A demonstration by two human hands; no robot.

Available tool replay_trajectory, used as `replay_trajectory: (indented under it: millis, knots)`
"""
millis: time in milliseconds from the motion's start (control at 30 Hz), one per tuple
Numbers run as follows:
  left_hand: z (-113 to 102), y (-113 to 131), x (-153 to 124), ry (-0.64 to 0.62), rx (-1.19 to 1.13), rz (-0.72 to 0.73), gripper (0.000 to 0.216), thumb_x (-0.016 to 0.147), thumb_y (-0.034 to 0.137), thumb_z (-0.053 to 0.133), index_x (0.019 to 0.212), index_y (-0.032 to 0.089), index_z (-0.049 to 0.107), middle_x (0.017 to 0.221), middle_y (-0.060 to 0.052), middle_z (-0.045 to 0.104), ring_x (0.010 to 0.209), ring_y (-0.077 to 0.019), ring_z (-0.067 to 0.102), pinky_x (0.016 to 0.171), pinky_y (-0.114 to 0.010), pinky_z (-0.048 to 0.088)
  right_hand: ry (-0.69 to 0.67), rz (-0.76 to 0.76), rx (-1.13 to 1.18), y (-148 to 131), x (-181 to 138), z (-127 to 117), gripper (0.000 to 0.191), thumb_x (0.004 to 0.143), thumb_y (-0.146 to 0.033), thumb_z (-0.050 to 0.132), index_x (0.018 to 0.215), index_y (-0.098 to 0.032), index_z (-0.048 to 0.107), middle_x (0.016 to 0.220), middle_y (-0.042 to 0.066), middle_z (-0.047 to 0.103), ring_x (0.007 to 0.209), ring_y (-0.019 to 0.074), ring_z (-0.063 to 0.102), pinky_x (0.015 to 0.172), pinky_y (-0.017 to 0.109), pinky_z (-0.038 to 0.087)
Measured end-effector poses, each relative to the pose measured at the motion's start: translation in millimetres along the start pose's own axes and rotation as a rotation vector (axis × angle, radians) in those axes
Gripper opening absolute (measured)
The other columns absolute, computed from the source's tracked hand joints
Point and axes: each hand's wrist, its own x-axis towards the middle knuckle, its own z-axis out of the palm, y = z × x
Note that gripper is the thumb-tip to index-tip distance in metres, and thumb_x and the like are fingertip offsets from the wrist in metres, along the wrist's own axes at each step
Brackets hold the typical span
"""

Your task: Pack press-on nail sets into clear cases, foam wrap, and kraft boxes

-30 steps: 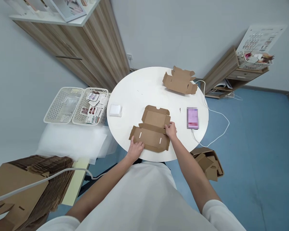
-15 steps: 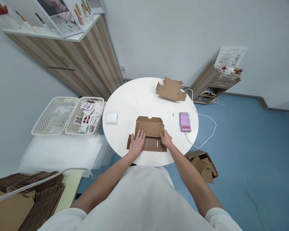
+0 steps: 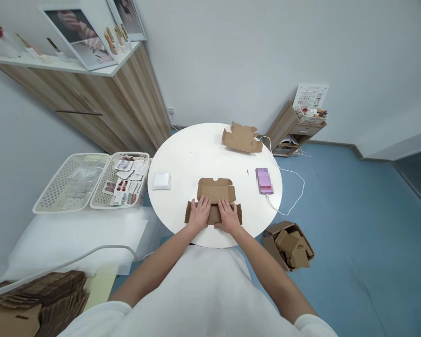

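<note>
A brown cardboard box blank, partly folded, lies near the front edge of the round white table. My left hand rests on its left part, fingers stretched toward the far panel. On its right part lies my right hand, fingers also extended and pressing along the crease. Both hands lie flat and hide much of the near panel; side flaps stick out past each hand. A second unfolded cardboard blank sits at the table's far right edge.
A white packet lies at the table's left. To the right is a purple phone with a white cable. Perforated baskets hold printed cards. On the floor stands a carton of cardboard pieces. Stacked blanks lie lower left.
My right hand has moved from the blank's right edge inward, onto the panel beside my left hand. My left hand stays on the left part. The camera view has shifted slightly.
</note>
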Motion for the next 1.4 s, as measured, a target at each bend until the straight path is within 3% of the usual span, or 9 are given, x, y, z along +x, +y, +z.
replay_trajectory:
  millis: [133,267,333,467,600,733,1133,1267,1400]
  knots:
    - [-2,-14,-15,0.018,-0.052,-0.064,0.100,0.050,0.035,0.072,0.135,0.017,0.023,0.143,-0.015,0.020,0.133,-0.0334,0.001,0.102,-0.057,-0.002,-0.014,0.072,-0.038,-11,2,10,0.102,0.057,-0.038,0.068,0.138,-0.017,0.009,0.142,0.015,0.021,0.133,0.0280,0.009,0.103,0.050,0.007]
    - [4,-42,-44,0.074,-0.185,-0.355,0.105,0.055,0.042,0.068,0.138,0.017,0.008,0.145,-0.016,0.009,0.132,-0.0337,0.007,0.101,-0.054,0.011,-0.028,0.122,-0.051,-18,5,12,0.102,0.057,-0.036,0.068,0.138,-0.016,0.008,0.143,0.013,0.018,0.133,0.0262,0.007,0.104,0.048,0.006]
    - [10,-57,-57,0.059,-0.315,-0.427,0.098,0.062,0.034,0.064,0.138,0.015,0.004,0.143,-0.017,0.018,0.130,-0.0302,0.021,0.100,-0.047,0.023,-0.041,0.142,-0.054,-21,5,12,0.102,0.057,-0.036,0.068,0.138,-0.016,0.007,0.144,0.012,0.016,0.133,0.0255,0.005,0.104,0.047,0.005]
    - [19,-73,-61,0.031,-0.575,-0.393,0.082,0.070,0.025,0.055,0.137,0.010,0.010,0.128,-0.015,0.044,0.109,-0.0220,0.049,0.088,-0.032,0.038,-0.051,0.156,-0.046,-25,7,15,0.104,0.056,-0.036,0.070,0.138,-0.018,0.008,0.144,0.012,0.015,0.133,0.0254,0.005,0.104,0.047,0.005]
    - [18,-72,-47,0.045,-0.704,-0.515,0.059,0.071,0.022,0.053,0.126,0.011,0.037,0.107,-0.010,0.060,0.085,-0.0184,0.059,0.075,-0.028,0.043,-0.054,0.155,-0.030,-27,8,15,0.106,0.055,-0.034,0.071,0.138,-0.020,0.006,0.144,0.012,0.014,0.133,0.0249,0.005,0.104,0.045,0.006]
    - [12,-71,-41,0.071,-0.755,-0.551,0.027,0.075,0.018,0.048,0.099,0.016,0.059,0.092,-0.006,0.066,0.082,-0.0173,0.060,0.070,-0.025,0.043,-0.086,0.174,-0.022,-28,9,13,0.110,0.053,-0.034,0.073,0.137,-0.022,0.004,0.144,0.011,0.013,0.133,0.0257,0.003,0.103,0.046,0.009]
    - [8,-62,-41,0.239,-0.862,-0.568,0.025,0.074,0.018,0.048,0.095,0.016,0.061,0.088,-0.006,0.067,0.079,-0.0167,0.061,0.068,-0.025,0.045,-0.106,0.171,-0.047,-32,12,6,0.111,0.050,-0.038,0.074,0.137,-0.021,0.007,0.142,0.013,0.018,0.132,0.0288,0.005,0.099,0.052,0.016]
    - [6,-46,-40,0.237,-0.926,-0.504,0.029,0.072,0.020,0.053,0.100,0.016,0.059,0.091,-0.006,0.065,0.073,-0.0144,0.061,0.067,-0.025,0.046,-0.109,0.157,-0.035,-36,13,6,0.108,0.051,-0.034,0.074,0.136,-0.022,0.008,0.142,0.013,0.018,0.131,0.0292,0.008,0.097,0.053,0.021]
    - [10,-40,-42,0.218,-0.857,-0.537,0.038,0.069,0.029,0.060,0.104,0.015,0.055,0.101,-0.010,0.061,0.077,-0.0153,0.060,0.069,-0.026,0.046,-0.094,0.146,-0.047,-39,13,9,0.110,0.049,-0.031,0.075,0.136,-0.022,0.009,0.141,0.014,0.018,0.130,0.0294,0.009,0.097,0.055,0.020]
